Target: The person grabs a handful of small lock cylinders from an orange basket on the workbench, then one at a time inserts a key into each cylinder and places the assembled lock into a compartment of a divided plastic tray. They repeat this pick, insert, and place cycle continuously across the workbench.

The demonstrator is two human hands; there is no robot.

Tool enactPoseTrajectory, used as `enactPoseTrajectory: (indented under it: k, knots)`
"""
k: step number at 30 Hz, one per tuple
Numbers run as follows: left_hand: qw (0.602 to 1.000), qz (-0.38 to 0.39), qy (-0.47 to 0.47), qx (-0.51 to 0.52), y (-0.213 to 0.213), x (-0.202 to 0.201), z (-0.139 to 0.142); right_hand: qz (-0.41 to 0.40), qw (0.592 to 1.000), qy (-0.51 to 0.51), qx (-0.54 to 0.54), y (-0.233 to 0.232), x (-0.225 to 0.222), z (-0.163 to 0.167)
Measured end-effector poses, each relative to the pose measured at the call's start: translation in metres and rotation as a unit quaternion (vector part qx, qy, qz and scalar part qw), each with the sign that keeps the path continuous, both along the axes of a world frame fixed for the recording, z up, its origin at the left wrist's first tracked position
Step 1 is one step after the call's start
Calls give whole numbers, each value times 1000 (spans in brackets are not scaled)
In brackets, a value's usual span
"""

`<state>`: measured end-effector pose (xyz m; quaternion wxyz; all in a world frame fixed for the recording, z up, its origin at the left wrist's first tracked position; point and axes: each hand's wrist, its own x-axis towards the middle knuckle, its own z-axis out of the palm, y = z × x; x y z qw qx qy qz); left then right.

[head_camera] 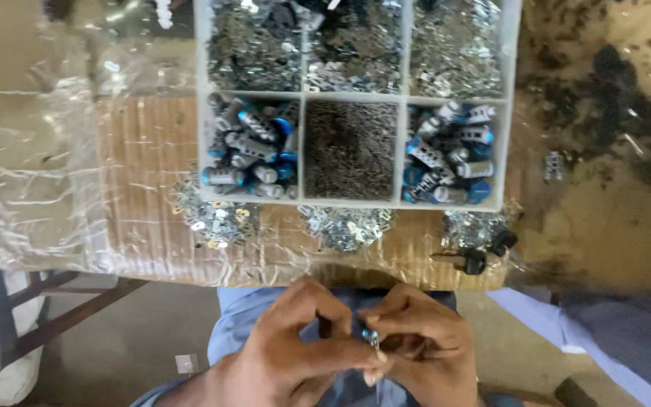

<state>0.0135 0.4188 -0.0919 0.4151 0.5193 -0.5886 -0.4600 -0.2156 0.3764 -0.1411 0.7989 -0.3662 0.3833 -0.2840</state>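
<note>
My left hand (pixel 299 343) and my right hand (pixel 423 343) meet low in the head view, over my lap. Between their fingertips they pinch a small metal cylinder with a blue end (pixel 371 337); most of it is hidden by the fingers. In front of me, on a cardboard-covered table (pixel 145 188), stands a white compartment tray (pixel 301 147). Its left near compartment (pixel 250 147) and right near compartment (pixel 450 154) hold several silver-and-blue cylinders. The middle near one (pixel 349 149) holds tiny dark metal parts.
The far tray compartments (pixel 356 41) hold small silvery plates. Piles of loose metal plates (pixel 216 215) (pixel 346 226) (pixel 472 226) lie at the table's near edge. Black-headed keys (pixel 476 258) lie at the right. Clear plastic sheet (pixel 24 151) covers the left.
</note>
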Motion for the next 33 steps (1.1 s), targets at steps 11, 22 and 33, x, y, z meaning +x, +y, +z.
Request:
enactPoseTrajectory:
  k: [11, 22, 33]
  knots:
    - [863, 196, -462, -56, 30, 24, -20, -7, 997, -74, -12, 2, 17, -8]
    - [979, 167, -28, -117, 12, 2, -6, -50, 997, -21, -62, 1, 20, -1]
    - [969, -10, 153, 195, -1, -13, -13, 46, 982, -137, -119, -1, -20, -7]
